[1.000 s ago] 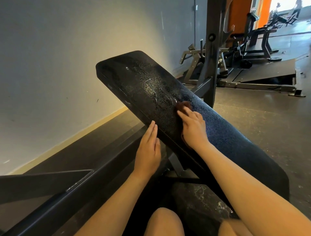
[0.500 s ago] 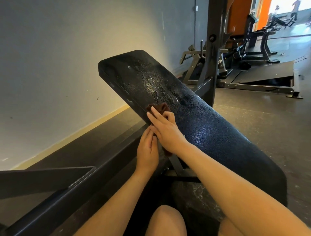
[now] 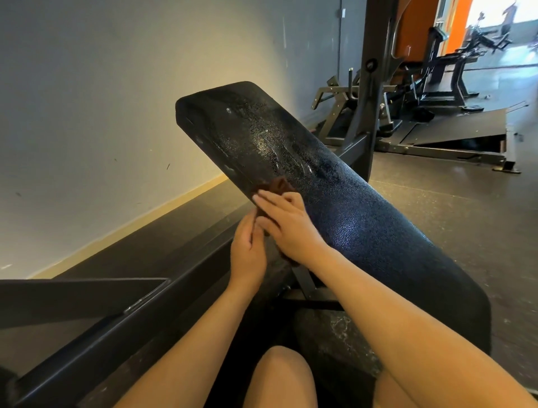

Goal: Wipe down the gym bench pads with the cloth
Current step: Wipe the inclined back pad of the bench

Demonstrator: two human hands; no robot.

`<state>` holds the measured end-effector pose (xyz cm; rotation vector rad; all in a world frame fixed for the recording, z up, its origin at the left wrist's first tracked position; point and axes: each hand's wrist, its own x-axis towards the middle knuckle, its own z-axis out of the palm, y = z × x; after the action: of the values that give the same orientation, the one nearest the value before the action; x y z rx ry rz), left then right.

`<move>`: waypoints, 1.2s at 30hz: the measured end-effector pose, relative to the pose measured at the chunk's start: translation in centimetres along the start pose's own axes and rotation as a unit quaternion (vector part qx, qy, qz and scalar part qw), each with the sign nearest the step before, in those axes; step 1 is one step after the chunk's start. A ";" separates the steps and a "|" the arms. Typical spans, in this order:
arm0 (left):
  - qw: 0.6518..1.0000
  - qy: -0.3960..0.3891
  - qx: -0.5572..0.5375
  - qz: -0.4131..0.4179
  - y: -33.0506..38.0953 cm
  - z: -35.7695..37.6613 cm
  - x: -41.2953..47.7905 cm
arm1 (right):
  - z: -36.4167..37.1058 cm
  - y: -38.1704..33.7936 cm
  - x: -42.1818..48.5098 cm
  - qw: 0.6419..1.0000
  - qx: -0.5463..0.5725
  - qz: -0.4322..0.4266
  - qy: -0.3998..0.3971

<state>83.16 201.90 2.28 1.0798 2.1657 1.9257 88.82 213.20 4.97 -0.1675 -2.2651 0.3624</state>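
Two hands meet at the left edge of the slanted back pad [image 3: 364, 233], my right hand [image 3: 288, 224] flattening the brown cloth [image 3: 280, 186] under nearly straight fingers, my left hand [image 3: 247, 250] relaxed beside it holding nothing, so I should press evenly and sweep upward through the wet streaks [image 3: 276, 151].

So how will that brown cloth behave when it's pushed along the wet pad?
Probably floppy: the cloth
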 end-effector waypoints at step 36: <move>0.924 -0.085 0.309 0.208 1.0 3.2 1.6 | -2.8 5.4 -2.1 0.987 -0.041 0.152 -0.042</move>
<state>83.89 205.47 3.11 1.8479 2.6729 1.1671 92.33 218.41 3.51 -0.5540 -2.3409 0.4406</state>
